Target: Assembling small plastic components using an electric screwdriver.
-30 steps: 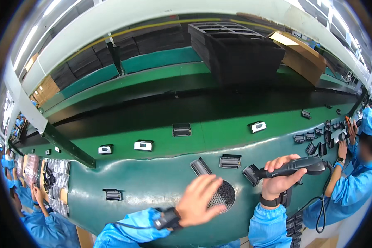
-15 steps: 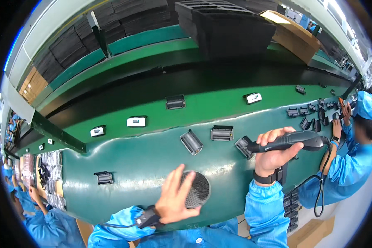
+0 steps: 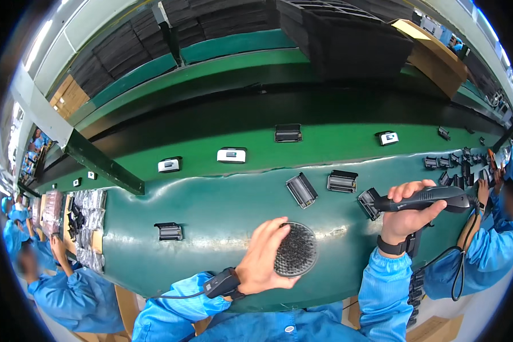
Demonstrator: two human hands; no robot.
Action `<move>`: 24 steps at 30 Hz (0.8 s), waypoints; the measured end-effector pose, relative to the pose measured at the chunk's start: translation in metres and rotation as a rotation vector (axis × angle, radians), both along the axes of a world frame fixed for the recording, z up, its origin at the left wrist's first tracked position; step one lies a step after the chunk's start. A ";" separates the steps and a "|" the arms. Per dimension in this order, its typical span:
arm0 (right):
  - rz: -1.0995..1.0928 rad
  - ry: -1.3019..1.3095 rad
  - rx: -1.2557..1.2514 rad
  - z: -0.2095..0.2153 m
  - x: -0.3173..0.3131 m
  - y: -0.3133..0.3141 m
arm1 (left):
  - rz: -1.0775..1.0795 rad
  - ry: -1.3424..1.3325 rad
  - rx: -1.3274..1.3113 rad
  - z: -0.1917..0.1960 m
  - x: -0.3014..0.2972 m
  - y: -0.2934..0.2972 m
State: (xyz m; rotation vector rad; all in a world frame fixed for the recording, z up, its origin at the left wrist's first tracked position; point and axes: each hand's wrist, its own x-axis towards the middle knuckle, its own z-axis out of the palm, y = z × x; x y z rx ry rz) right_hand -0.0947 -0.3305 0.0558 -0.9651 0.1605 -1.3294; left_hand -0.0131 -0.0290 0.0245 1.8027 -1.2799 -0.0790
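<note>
My right hand [image 3: 409, 212] is closed round a black corded hand tool [image 3: 430, 199], shaped like an electric screwdriver. Its nose points left, at a black plastic housing [image 3: 369, 203] on the bench; whether they touch I cannot tell. My left hand [image 3: 263, 259] curves round the left side of a round dish [image 3: 316, 251], fingers along its rim and thumb at its lower edge. Small dark pieces, too small to make out, fill the dish. Two more open black housings, one tilted [image 3: 301, 190] and one level [image 3: 342, 181], lie beyond it. Another housing [image 3: 169, 231] sits at the left.
Behind the green bench [image 3: 211, 214] runs a green conveyor belt [image 3: 330, 137] with white-and-black units [image 3: 231, 155]. A slanted metal post [image 3: 105, 165] rises at the left. Co-workers in blue work at both sides. Bagged parts [image 3: 88, 222] lie far left; a black bin [image 3: 347, 45] stands at the back.
The view has swung left, so things appear further right. My left hand's spread fingers have drawn together round the dish's rim. My right hand still holds the tool near the same housing.
</note>
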 end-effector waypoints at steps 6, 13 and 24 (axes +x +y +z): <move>0.033 0.003 -0.051 -0.005 0.000 0.003 | 0.056 0.077 0.043 0.001 -0.002 0.002; 0.032 0.029 -0.048 -0.006 0.004 0.001 | 0.006 0.093 -0.013 0.001 -0.005 0.000; 0.002 0.073 -0.037 -0.010 0.003 0.005 | -0.091 0.127 -0.040 -0.002 -0.002 0.004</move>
